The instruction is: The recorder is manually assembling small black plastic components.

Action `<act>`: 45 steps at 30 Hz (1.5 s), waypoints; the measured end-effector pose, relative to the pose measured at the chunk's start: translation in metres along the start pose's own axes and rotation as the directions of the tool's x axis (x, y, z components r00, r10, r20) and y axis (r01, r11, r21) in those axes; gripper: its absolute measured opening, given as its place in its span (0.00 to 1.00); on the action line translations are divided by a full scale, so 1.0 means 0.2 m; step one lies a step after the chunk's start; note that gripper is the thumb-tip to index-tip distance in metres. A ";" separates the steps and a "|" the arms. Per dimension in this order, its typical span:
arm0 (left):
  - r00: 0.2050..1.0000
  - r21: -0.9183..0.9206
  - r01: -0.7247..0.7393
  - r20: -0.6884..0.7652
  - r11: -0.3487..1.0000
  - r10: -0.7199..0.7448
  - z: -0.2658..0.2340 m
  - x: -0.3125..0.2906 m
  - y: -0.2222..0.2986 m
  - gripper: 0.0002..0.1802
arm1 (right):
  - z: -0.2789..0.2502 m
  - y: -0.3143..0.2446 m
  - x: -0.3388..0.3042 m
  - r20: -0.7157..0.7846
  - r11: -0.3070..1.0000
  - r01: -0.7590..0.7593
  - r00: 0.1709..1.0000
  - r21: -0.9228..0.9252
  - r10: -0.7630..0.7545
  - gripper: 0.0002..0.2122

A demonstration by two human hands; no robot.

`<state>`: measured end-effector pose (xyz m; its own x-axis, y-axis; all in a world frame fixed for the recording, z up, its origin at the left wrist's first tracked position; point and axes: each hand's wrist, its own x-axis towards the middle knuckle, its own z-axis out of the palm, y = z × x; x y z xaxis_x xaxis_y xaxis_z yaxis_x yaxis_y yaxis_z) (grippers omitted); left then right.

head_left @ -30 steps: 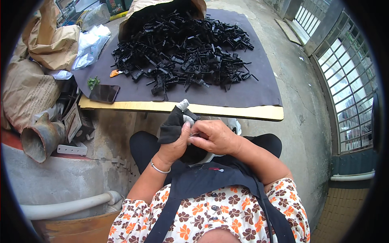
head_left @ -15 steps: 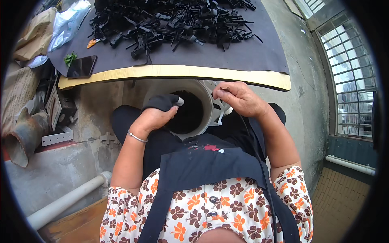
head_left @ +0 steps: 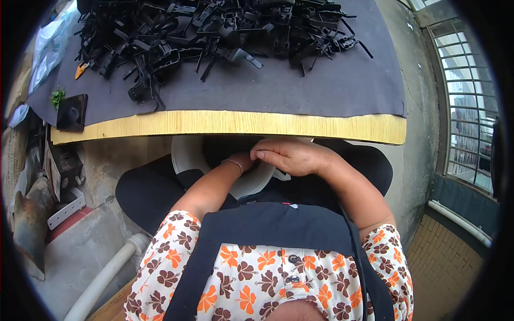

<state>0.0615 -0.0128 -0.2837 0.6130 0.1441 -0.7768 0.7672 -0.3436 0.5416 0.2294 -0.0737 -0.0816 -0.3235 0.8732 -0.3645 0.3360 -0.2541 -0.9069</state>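
Observation:
My right hand (head_left: 289, 156) is closed, thumb pressed against the curled fingers, over a white bucket (head_left: 183, 155) between my knees. Whatever its fingertips pinch is too small to make out. My left hand (head_left: 245, 160) reaches into the bucket, with a bracelet at its wrist. Its fingers are hidden behind the right hand and inside the bucket. The two hands meet or overlap near the right fingertips. Dark stuff shows inside the bucket, partly covered by the table edge.
Above the bucket juts the table's yellow edge (head_left: 230, 123). A heap of black plastic parts (head_left: 225, 32) covers the table's far side. A dark phone (head_left: 72, 112), green leaves (head_left: 57, 97) and an orange piece (head_left: 81, 70) lie left. A white pipe (head_left: 107, 273) runs at lower left.
My body and head have leaned forward, so the table looks nearer. The left hand has moved right and down into the bucket, and the right hand has come left to meet it.

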 end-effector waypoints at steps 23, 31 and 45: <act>0.828 -0.140 -0.538 -0.275 0.831 0.489 -0.35 -0.08 0.00 0.17 | 0.07 -0.14 0.19 0.042 0.972 0.214 0.977 -0.094 -0.211 0.11; 0.880 -0.099 -0.437 -0.250 0.894 0.402 -0.36 -0.36 0.05 0.14 | 0.10 -0.16 0.15 -0.150 0.868 0.263 0.924 -0.422 -0.353 0.10; 0.336 -0.150 -0.700 -0.932 0.699 0.136 -0.37 -1.00 0.36 0.14 | 0.23 -0.35 0.10 -0.364 0.686 0.551 0.586 -0.476 -0.724 0.07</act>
<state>0.0090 0.0024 -0.0657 0.4863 0.8665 0.1124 0.1355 -0.2019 0.9700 0.1579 -0.0577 -0.0357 -0.1111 0.8473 0.5194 0.4737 0.5046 -0.7218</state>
